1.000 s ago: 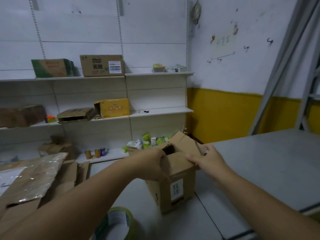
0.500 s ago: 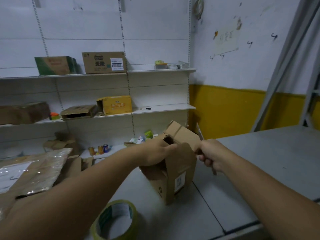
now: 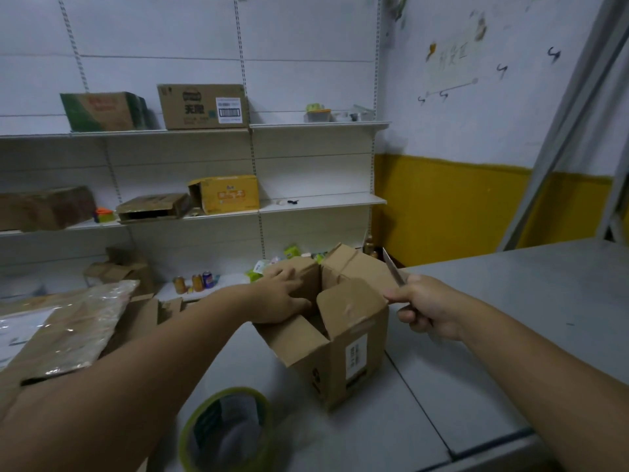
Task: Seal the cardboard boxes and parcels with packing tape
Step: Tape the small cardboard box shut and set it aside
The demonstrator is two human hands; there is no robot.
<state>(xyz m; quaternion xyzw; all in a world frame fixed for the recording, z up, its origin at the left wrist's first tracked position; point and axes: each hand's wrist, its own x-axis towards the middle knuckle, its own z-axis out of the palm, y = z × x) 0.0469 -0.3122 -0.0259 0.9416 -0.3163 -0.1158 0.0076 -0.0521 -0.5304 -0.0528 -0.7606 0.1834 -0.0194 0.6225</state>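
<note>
The box [image 3: 340, 338] is standing near the middle of the grey tabletop [image 3: 510, 301], its top flaps gaping open and not yet taped. The left hand [image 3: 282, 294] is lying across the far-left flap with fairly flat fingers, probably steadying the box and getting ready to fold it shut. The right hand [image 3: 429, 308] is clenching a knife [image 3: 393, 267], blade pointing up and away just beside the box, likely kept ready for cutting tape. The tape [image 3: 228, 427] is sitting close in front. Behind, shelves [image 3: 320, 126] are carrying cartons, and a yellow band is running along the wall [image 3: 442, 206].
</note>
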